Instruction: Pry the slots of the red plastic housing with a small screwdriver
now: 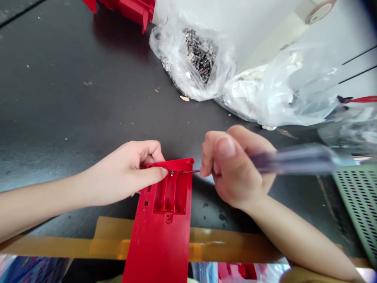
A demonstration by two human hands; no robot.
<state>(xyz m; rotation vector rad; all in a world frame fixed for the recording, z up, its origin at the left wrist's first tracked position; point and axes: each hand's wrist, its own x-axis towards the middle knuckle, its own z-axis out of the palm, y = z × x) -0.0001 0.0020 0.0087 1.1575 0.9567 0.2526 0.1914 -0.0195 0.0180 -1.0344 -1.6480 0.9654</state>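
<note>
My left hand (138, 171) grips the top left edge of a long red plastic housing (159, 247), thumb on top and fingers partly hidden behind. A recess with narrow slots, like a battery compartment, lies near its upper end. Inside the recess a small metal spring contact (172, 173) shows beside my left thumb tip. A thin red wire (188, 171) runs from that thumb to the fingers of my right hand (238, 167). Closed in a fist, my right hand also holds a tool with a translucent dark handle (297, 159), blurred and pointing right; its kind is unclear.
Behind stand a clear plastic bag (176, 74) of small metal pieces and another bag (273, 90) with white contents. Red plastic parts (129, 10) lie at the back left. A green perforated basket (359, 204) is at the right. Brown tape (226, 245) lines the table's front edge.
</note>
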